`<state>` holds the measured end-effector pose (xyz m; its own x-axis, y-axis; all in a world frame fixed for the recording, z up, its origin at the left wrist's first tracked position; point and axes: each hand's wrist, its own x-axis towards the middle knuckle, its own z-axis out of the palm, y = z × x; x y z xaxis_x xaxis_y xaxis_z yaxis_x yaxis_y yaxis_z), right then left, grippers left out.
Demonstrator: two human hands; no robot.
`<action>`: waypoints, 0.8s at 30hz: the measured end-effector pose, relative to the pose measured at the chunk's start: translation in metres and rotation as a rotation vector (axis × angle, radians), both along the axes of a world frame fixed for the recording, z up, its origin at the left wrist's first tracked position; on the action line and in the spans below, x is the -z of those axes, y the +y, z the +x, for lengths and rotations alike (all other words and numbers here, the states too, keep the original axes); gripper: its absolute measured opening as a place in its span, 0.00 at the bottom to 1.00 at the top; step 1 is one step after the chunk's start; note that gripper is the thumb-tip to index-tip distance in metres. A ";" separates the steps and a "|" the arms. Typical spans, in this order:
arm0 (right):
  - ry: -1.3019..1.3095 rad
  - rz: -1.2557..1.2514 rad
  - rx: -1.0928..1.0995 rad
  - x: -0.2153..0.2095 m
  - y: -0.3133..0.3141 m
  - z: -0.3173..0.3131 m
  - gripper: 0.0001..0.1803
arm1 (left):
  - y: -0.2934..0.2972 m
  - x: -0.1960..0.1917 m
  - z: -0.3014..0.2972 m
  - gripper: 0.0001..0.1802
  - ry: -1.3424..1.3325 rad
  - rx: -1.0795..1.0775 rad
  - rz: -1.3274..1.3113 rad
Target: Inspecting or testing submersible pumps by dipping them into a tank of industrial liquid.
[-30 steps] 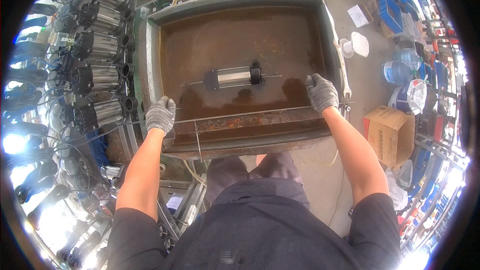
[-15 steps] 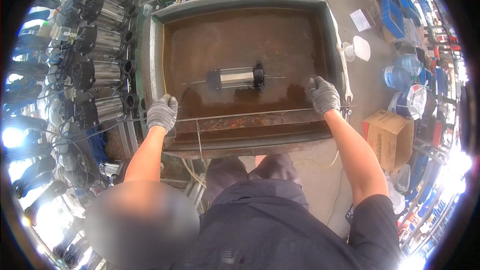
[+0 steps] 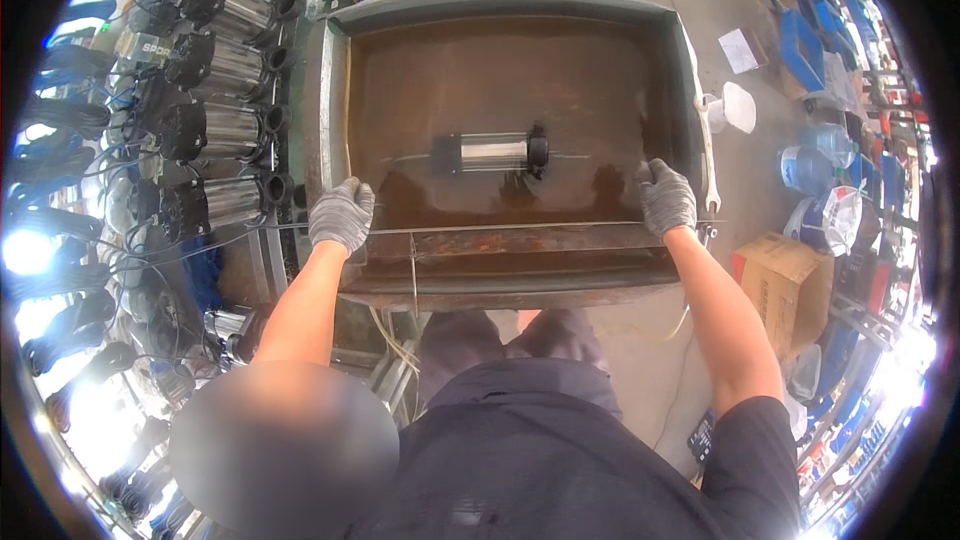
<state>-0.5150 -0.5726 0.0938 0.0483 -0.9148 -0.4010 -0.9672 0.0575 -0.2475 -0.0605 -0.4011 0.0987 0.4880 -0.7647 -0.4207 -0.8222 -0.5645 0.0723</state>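
A metal tank (image 3: pixel 332 110) holds brownish water, and a cylindrical silver-and-black motor or pump (image 3: pixel 495 152) lies lengthwise in it. Thin lines reach out from both of its ends. My left hand (image 3: pixel 342 215), in a grey glove, is closed over the near left part of the tank's edge. At the near right side, my gloved right hand (image 3: pixel 667 202) is likewise curled over the edge, its fingertips hidden. Between the hands a thin straight rod or wire (image 3: pixel 500 228) runs along a rusty crossbar (image 3: pixel 510 242). Neither hand touches the cylinder.
An open-ended wrench (image 3: pixel 709 155) lies on the tank's right rim. Rows of similar silver-and-black cylinders (image 3: pixel 230 130) stand on the left, with cables. On the right are a white stool-like object (image 3: pixel 738 107), a cardboard box (image 3: pixel 785 290), water bottles (image 3: pixel 805 170) and blue bins (image 3: pixel 800 50).
The whole view has shifted and turned slightly, so the tank appears farther right. Both hands stay at the same places on its edge. The cylinder keeps its place in the tank.
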 end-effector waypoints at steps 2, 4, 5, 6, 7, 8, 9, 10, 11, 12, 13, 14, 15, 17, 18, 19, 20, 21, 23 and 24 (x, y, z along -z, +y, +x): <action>0.012 -0.029 0.015 0.003 0.001 -0.001 0.22 | 0.002 0.002 0.001 0.23 -0.015 -0.017 -0.012; 0.004 -0.030 -0.006 0.006 0.001 -0.002 0.22 | 0.002 0.005 0.002 0.23 -0.012 -0.023 -0.040; 0.022 -0.078 -0.012 0.007 0.002 -0.003 0.22 | 0.002 0.005 0.003 0.23 -0.011 -0.004 -0.049; 0.004 -0.053 -0.022 0.008 0.002 -0.004 0.22 | 0.003 0.005 0.003 0.23 0.006 0.026 -0.068; -0.007 -0.073 -0.016 0.009 0.002 -0.004 0.23 | 0.003 0.006 0.003 0.23 -0.011 0.015 -0.057; -0.003 -0.108 0.001 0.010 0.002 -0.004 0.23 | 0.003 0.006 0.003 0.23 -0.011 0.008 -0.061; -0.021 -0.091 -0.010 0.010 0.002 -0.004 0.23 | 0.003 0.005 0.003 0.24 0.006 0.015 -0.069; -0.011 -0.071 -0.011 0.010 0.002 -0.004 0.23 | 0.004 0.005 0.003 0.24 -0.013 0.002 -0.060; 0.014 -0.075 -0.003 0.009 0.001 -0.004 0.23 | 0.003 0.004 0.003 0.23 -0.007 0.000 -0.050; -0.003 -0.050 -0.012 0.009 0.001 -0.003 0.23 | 0.003 0.004 0.003 0.23 0.013 0.011 -0.055; 0.009 -0.053 -0.007 0.009 0.001 -0.003 0.23 | 0.002 0.004 0.003 0.23 -0.003 -0.002 -0.040; 0.030 -0.080 -0.001 0.009 0.002 -0.003 0.22 | 0.002 0.003 0.003 0.23 0.005 -0.007 -0.027; 0.019 -0.055 -0.003 0.009 0.001 -0.003 0.22 | 0.002 0.003 0.003 0.23 0.025 0.002 -0.035; 0.037 -0.084 0.001 0.009 0.001 -0.003 0.22 | 0.002 0.003 0.003 0.23 0.001 0.010 -0.030; 0.023 -0.056 -0.001 0.009 0.001 -0.003 0.22 | 0.002 0.003 0.004 0.23 0.008 0.039 -0.042; 0.014 -0.067 -0.005 0.009 0.001 -0.003 0.22 | 0.003 0.003 0.004 0.23 -0.012 0.035 -0.045; 0.024 -0.090 0.008 0.009 0.001 -0.002 0.22 | 0.004 0.004 0.003 0.23 -0.013 0.035 -0.038; -0.005 -0.075 -0.003 0.009 0.001 -0.002 0.22 | 0.004 0.004 0.003 0.22 -0.004 0.054 -0.047; 0.033 -0.058 0.019 0.006 0.000 -0.001 0.22 | 0.004 0.005 0.003 0.22 -0.025 0.039 -0.027; 0.004 -0.041 0.023 0.005 0.000 -0.002 0.22 | 0.003 0.005 0.002 0.21 -0.008 0.052 -0.049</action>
<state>-0.5166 -0.5730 0.0891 0.0255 -0.9314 -0.3630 -0.9668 0.0693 -0.2458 -0.0581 -0.3977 0.0936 0.4499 -0.8090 -0.3783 -0.8512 -0.5166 0.0924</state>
